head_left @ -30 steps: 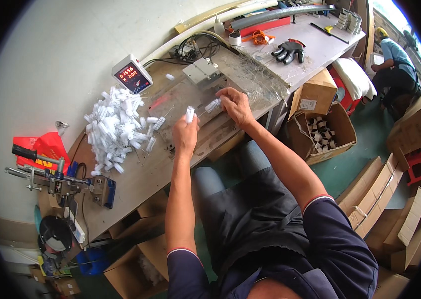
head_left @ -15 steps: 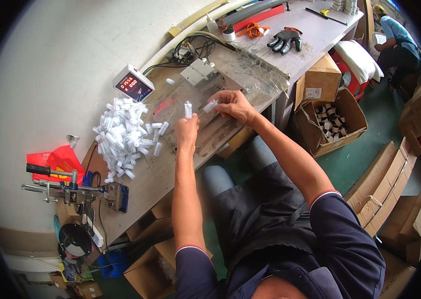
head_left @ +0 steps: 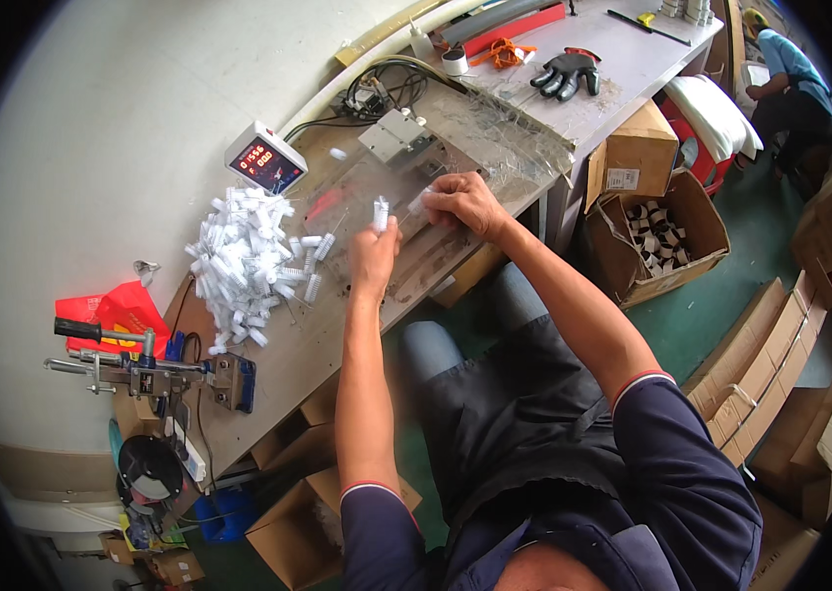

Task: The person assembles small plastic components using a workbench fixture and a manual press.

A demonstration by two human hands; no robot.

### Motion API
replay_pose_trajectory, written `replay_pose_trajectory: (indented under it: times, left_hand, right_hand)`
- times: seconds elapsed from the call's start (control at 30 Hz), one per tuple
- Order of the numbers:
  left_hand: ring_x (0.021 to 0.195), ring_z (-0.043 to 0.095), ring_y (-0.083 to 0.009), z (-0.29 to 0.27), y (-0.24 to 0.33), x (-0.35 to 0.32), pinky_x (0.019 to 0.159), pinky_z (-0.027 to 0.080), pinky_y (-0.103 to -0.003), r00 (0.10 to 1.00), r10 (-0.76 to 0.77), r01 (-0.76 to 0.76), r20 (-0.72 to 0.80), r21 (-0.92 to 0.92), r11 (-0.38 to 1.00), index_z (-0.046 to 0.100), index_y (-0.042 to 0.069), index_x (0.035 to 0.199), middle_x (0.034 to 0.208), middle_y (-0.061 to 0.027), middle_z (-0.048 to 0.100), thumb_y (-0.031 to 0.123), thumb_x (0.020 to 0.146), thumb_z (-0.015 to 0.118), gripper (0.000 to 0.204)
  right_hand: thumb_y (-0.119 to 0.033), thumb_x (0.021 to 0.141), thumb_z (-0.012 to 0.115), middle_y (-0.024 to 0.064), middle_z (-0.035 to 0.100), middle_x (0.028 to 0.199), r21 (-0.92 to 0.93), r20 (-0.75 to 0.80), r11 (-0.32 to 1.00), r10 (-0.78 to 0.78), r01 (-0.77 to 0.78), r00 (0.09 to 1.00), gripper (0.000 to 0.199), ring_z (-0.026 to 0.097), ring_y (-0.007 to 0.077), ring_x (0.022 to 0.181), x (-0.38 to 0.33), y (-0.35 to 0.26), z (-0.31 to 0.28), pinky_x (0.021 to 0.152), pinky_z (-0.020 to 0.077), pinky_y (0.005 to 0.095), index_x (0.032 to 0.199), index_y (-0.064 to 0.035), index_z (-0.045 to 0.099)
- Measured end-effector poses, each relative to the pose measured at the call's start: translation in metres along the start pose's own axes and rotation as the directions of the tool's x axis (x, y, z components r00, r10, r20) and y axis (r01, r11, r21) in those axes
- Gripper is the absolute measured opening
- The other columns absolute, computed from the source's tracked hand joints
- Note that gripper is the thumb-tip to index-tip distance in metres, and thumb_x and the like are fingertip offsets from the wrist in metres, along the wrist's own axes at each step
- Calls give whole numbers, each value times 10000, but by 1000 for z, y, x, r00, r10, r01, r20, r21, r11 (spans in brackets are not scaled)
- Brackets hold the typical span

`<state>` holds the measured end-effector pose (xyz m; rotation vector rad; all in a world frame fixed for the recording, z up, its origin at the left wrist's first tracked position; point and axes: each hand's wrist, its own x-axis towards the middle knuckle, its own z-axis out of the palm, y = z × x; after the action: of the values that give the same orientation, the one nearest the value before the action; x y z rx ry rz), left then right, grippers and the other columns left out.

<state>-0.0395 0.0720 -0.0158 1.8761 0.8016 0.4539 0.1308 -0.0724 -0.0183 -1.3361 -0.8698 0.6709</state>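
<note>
My left hand (head_left: 374,256) is closed around a small white bristle brush (head_left: 381,211), its bristled head standing up above the fingers. To its right, my right hand (head_left: 471,205) pinches another white brush (head_left: 421,203), blurred and partly covered by the fingers. Both hands are over the front part of the workbench (head_left: 278,389), a short gap between them. Left of my hands lies a heap of similar white brushes (head_left: 239,261), with several loose ones and thin wire stems at its right edge. Beyond my hands sits a grey metal block (head_left: 393,135).
A digital counter box (head_left: 265,160) stands behind the heap. A lever clamp (head_left: 155,374) is mounted at the bench's left end, beside a red bag (head_left: 121,315). A black-coated glove (head_left: 567,76) lies far right. An open carton (head_left: 677,281) is on the floor; a co-worker (head_left: 792,89) bends beyond.
The left hand has shifted slightly right with its brush. The right hand has turned a little, its fingers now covering more of its brush. The heap looks the same.
</note>
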Motion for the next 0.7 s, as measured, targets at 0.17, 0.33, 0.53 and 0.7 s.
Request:
replay_pose_trajectory:
  times: [0.17,0.33,0.53,0.7]
  left_hand:
    - [654,561,-114,3,-4,-13,650,448,-295,989,143,-142,-25,22,990,696,14,913,656,-7,589,296,1021,601,317]
    - [649,609,-153,12,-3,-17,644,471,-326,978,197,-191,-72,80,978,689,27,949,674,-38,632,272,1020,586,275]
    - [629,583,-127,7,-25,-40,600,462,-327,940,233,-214,-249,104,971,686,49,950,686,-35,636,243,1032,581,236]
    - [641,588,-134,9,-38,-119,617,484,-319,814,264,-295,-518,24,955,620,37,979,706,-47,606,50,1020,535,95]
  right_hand:
    - [-235,915,710,5,699,697,-19,8,1000,19,-19,1000,234,581,85,646,-2,1,2,632,479,280,829,-20,744]
    - [-206,906,740,-13,684,704,16,81,1000,19,-20,997,184,567,69,658,-2,5,-4,620,459,261,873,-25,752]
    - [-213,911,744,-1,686,739,-60,53,998,14,-11,998,185,572,76,657,9,11,20,607,460,263,935,-30,760]
    - [-306,968,714,-20,646,762,-119,-50,993,15,-21,999,249,547,57,657,15,28,3,599,437,238,976,-59,738]
